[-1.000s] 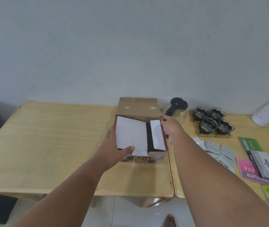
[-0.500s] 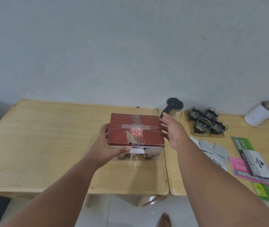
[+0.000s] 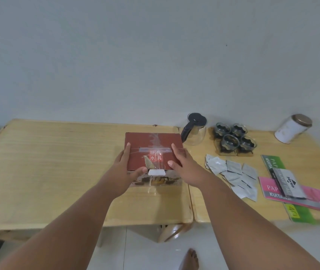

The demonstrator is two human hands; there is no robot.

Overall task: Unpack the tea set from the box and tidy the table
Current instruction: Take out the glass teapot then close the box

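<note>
A dark red box [image 3: 153, 145] with its lid closed and strips of tape on top sits at the right end of the left wooden table [image 3: 48, 164]. My left hand [image 3: 130, 164] grips its left side, thumb on the front edge. My right hand [image 3: 182, 164] rests on the lid's right side, thumb at the front edge. A white tab [image 3: 156, 172] sticks out at the front between my thumbs. A glass teapot [image 3: 194, 129] with a black lid and handle stands just right of the box. Several glass cups [image 3: 233, 137] stand beside it.
On the right table [image 3: 209, 207] lie several grey sachets [image 3: 233, 172], pink and green booklets [image 3: 299, 191] and a tilted white canister [image 3: 291, 130] with a brown lid. A gap runs between the two tables. The wall is close behind. A bare foot [image 3: 190, 260] shows on the floor.
The box's lid went from open to closed. My right hand came off the flap and settled on the lid's right side; my left hand stayed on the left side.
</note>
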